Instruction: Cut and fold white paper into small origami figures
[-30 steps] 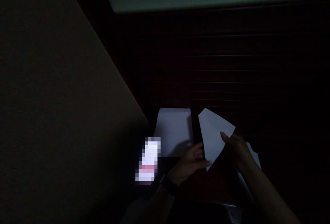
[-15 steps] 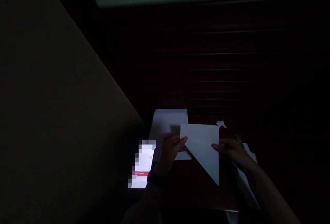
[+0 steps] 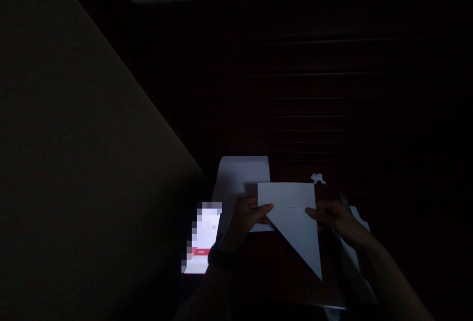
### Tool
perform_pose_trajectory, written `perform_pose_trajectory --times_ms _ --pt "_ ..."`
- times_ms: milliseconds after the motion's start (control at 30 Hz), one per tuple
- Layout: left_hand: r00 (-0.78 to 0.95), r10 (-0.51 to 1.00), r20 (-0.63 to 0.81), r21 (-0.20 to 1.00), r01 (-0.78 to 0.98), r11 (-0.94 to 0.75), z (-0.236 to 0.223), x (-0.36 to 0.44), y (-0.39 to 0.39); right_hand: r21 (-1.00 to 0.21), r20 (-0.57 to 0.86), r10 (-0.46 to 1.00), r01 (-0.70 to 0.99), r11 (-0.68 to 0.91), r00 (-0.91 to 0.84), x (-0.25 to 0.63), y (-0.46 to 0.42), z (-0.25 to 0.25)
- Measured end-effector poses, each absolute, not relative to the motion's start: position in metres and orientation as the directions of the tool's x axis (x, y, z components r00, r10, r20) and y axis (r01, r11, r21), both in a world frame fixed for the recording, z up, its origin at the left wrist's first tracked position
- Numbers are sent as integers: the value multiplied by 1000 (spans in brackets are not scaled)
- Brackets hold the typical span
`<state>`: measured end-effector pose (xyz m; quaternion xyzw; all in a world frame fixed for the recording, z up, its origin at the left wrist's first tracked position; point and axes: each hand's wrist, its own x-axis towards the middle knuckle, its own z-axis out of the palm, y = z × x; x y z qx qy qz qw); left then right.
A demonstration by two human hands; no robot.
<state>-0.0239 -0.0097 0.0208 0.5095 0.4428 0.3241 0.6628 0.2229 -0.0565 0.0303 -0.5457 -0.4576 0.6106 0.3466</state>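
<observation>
Between my hands is a white sheet of paper (image 3: 291, 222), with a straight top edge and a slanted lower left edge that runs to a point at the bottom right. My left hand (image 3: 247, 220) pinches its left edge, thumb on top. On the right edge, my right hand (image 3: 334, 218) grips it the same way, fingers behind the paper. A short crease line shows across the sheet between the two thumbs. A dark band circles my left wrist.
Other white paper (image 3: 242, 173) lies behind my left hand on the dark table (image 3: 284, 276). A lit phone screen (image 3: 202, 237) glows at the left. Small paper scraps (image 3: 318, 178) lie at the back right. More white paper (image 3: 356, 267) is under my right forearm.
The held paper has come slightly down and nearer, its lower tip swinging a little right. A faint crease line now shows on it. Both hands keep their hold.
</observation>
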Motion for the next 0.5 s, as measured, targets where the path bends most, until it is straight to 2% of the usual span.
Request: perform_pose_trajectory --times_ms 300,500 --pt "534 807 -252 961 40 274 22 -26 -15 -920 -390 912 17 -391 -129 215 -53 20" --pt "615 740 -271 949 45 311 24 -24 -18 -922 -377 907 -14 -386 -189 216 -56 22"
